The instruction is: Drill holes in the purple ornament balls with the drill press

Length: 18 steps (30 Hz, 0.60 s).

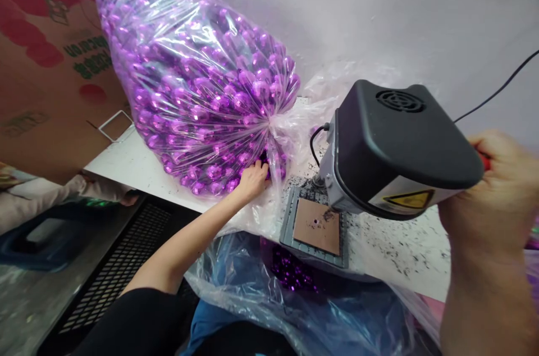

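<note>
My left hand (pixel 254 179) reaches to the lower edge of a large clear plastic bag (pixel 269 126) packed with shiny purple faceted balls (pixel 214 170). Its fingers are curled in among the balls and the bag's gathered film; what they hold is hidden. At the right, my right hand (pixel 505 187) wraps round the red handle (pixel 485 162) of a bench press with a black housing (pixel 404 137) and a yellow warning label. Below the press head, a brown square plate (pixel 316 226) with a small spot near its middle lies on the grey base (pixel 290 232).
Dark scraps (pixel 400 249) litter the white table (pixel 433 266) around the press. Another clear bag (pixel 337 311), with purple glittery pieces inside, hangs over my lap. At left are a printed cardboard box (pixel 50 92), a black mesh crate (pixel 113 260) and another person's sleeve (pixel 42 199).
</note>
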### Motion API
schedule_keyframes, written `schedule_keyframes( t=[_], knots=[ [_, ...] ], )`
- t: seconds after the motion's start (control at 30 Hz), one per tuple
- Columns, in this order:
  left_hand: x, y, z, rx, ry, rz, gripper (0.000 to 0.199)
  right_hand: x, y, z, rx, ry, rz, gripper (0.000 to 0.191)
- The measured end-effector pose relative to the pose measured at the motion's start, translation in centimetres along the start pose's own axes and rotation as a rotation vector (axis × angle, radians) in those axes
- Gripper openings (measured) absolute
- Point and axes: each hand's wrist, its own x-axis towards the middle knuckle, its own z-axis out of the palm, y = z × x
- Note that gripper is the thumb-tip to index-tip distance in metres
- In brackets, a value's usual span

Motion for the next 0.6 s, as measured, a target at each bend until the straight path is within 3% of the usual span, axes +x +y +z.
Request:
schedule_keyframes(
  t=[0.07,0.13,0.23,0.3,0.4,0.6],
  knots=[
    [-1.0,-0.6,-1.8,-0.167,0.025,-0.025,0.04,0.0,-0.1,-0.1,0.0,-0.004,-0.004,0.026],
    [-2.7,-1.0,-3.8,-0.627,0.012,-0.074,0.045,0.0,-0.1,-0.1,0.002,-0.006,-0.02,0.025],
    [-6.2,-0.4,-5.3,-1.475,-0.259,-0.146,0.05,-0.1,0.0,0.1,0.006,0.008,-0.044,0.022],
    [-8.3,0.8,-4.9,-1.796,-0.455,-0.208,0.047,0.0,0.2,0.2,0.013,0.02,-0.051,0.021],
    [-10.4,3.1,-2.7,-1.977,-0.594,-0.311,0.043,0.0,0.3,0.2,0.025,0.021,-0.054,0.022],
    [-10.5,5.4,1.0,-1.964,-0.809,-0.407,0.054,0.1,0.1,0.0,0.046,-0.022,-0.051,0.026]
  ],
)
